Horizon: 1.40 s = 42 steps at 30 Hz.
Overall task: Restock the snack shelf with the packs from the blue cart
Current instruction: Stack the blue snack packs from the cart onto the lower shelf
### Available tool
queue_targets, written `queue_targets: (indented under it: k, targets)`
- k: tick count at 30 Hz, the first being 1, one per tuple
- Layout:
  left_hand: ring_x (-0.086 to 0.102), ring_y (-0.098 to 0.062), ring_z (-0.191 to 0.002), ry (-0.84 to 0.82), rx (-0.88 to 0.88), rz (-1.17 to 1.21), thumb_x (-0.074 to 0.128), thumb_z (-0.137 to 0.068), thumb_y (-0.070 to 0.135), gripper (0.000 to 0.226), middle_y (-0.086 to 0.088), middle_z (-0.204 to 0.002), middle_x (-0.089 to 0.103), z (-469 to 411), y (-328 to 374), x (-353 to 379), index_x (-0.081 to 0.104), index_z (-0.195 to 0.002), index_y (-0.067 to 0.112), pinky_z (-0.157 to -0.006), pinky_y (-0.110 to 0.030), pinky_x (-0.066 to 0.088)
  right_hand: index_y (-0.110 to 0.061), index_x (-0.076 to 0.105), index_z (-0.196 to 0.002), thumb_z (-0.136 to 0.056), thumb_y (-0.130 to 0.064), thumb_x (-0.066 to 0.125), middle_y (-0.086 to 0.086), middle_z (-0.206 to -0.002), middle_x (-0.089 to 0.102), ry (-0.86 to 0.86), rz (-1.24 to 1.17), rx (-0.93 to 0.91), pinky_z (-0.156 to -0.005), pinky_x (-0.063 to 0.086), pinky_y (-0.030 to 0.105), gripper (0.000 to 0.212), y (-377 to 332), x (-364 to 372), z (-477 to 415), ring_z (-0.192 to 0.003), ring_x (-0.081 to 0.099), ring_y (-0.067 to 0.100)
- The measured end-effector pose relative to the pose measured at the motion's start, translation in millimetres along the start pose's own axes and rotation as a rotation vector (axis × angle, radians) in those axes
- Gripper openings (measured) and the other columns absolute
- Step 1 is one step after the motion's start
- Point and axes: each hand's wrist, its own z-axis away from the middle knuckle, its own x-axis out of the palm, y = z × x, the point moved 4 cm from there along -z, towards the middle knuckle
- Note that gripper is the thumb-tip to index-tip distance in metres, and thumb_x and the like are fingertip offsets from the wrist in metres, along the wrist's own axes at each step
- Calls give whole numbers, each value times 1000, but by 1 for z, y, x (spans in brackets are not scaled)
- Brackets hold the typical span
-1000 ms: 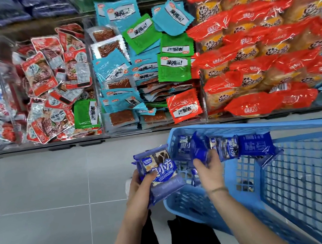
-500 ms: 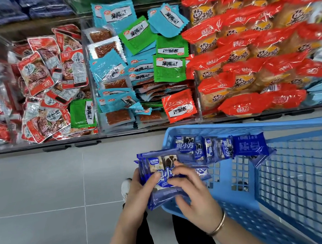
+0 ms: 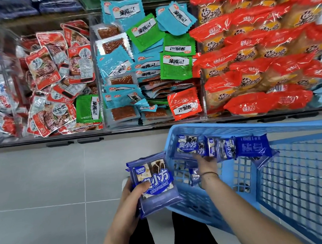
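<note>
Grey tiled floor (image 3: 47, 185) fills left and bottom of frame. Snack shelf (image 3: 35, 143) spans the top, clear bins crammed with red, teal and green packets. Blue cart (image 3: 301, 179) lower right, row of blue packs (image 3: 224, 148) inside near its top edge. Left hand (image 3: 134, 197) grips stack of blue packs (image 3: 156, 180), lower centre. Right hand (image 3: 206, 163) inside cart at the row, can't tell if gripping

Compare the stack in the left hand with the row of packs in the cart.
The stack is gripped by the left hand outside the cart; the row sits inside it. The stack lies pack on pack, front up; the row's packs are side by side, each showing a face. Both have the same blue wrapper with white characters.
</note>
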Motion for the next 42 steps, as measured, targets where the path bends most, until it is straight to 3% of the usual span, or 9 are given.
queue_targets:
  k: [4, 10, 14, 17, 20, 27, 33, 37, 42]
  targets:
    - [72, -24, -83, 9, 39, -4, 60, -65, 16, 47, -12, -98, 74, -1, 7, -11, 62, -112, 11, -65, -31, 59, 6, 43, -130, -72, -39, 78, 21, -131, 51, 49, 166, 78, -101, 44, 41, 82, 9, 25, -33, -119, 53, 33]
    - [72, -22, -83, 43, 80, 19, 59, -67, 18, 43, -10, -97, 74, 0, 18, -21, 63, -109, 13, -66, -31, 59, 8, 47, -127, -77, -21, 75, 19, -106, 63, -129, 42, 139, -56, 54, 30, 65, -1, 37, -48, -68, 60, 26]
    - [72, -22, -79, 74, 97, 61, 55, -76, 11, 30, -9, -93, 75, 14, 31, -21, 64, -105, 14, -65, -33, 60, 1, 55, -117, -81, -16, 72, 16, -103, 64, -153, 12, 104, -74, 57, 41, 43, -6, 2, -19, -81, 61, 26]
    - [69, -29, -84, 102, 115, 94, 47, -88, 4, 28, -13, -97, 73, 34, 47, -22, 62, -110, 11, -79, -41, 55, -2, 59, -106, -86, -16, 65, 11, -82, 59, -186, 52, 35, -50, 49, 24, 25, -13, -34, 22, -52, 52, 15]
    - [69, -28, -83, 98, 135, 125, 51, -83, 8, 29, -12, -96, 73, 55, 65, -31, 61, -110, 11, -76, -39, 55, -1, 57, -96, -91, -6, 53, 9, -73, 53, -197, -3, -28, -54, 38, 29, 9, -21, -62, 64, -58, 46, 21]
    - [69, -34, -86, 31, 149, 114, 62, -69, 15, 53, -19, -102, 71, 95, 129, -99, 57, -121, 6, -81, -43, 55, 1, 53, -79, -90, -7, 45, 21, -79, 53, -260, -81, -156, -62, 45, 39, 16, -47, -48, 171, -74, 51, 32]
    - [70, -29, -85, 0, 236, 95, 64, -66, 15, 56, -12, -100, 73, 114, 220, -177, 56, -121, 9, -74, -38, 56, -13, 49, -66, -92, -4, 40, -7, -40, 49, -229, -367, -248, -52, 30, 28, 29, -89, 33, 252, -40, 46, 9]
    - [65, -32, -101, 14, 364, 61, 71, -65, 14, 60, -16, -112, 70, 122, 283, -211, 58, -123, 6, -92, -44, 49, -13, 50, -69, -93, -3, 41, 3, -58, 55, -368, -490, -235, -56, 38, 27, 27, -118, 95, 298, -60, 49, 17]
    - [64, -35, -105, 11, 398, 103, 68, -65, 25, 63, -16, -116, 68, 127, 333, -228, 58, -125, 8, -85, -43, 50, -7, 56, -84, -92, -3, 50, 8, -79, 60, -578, -472, -336, -69, 50, 28, 11, -177, 165, 340, -75, 61, 19]
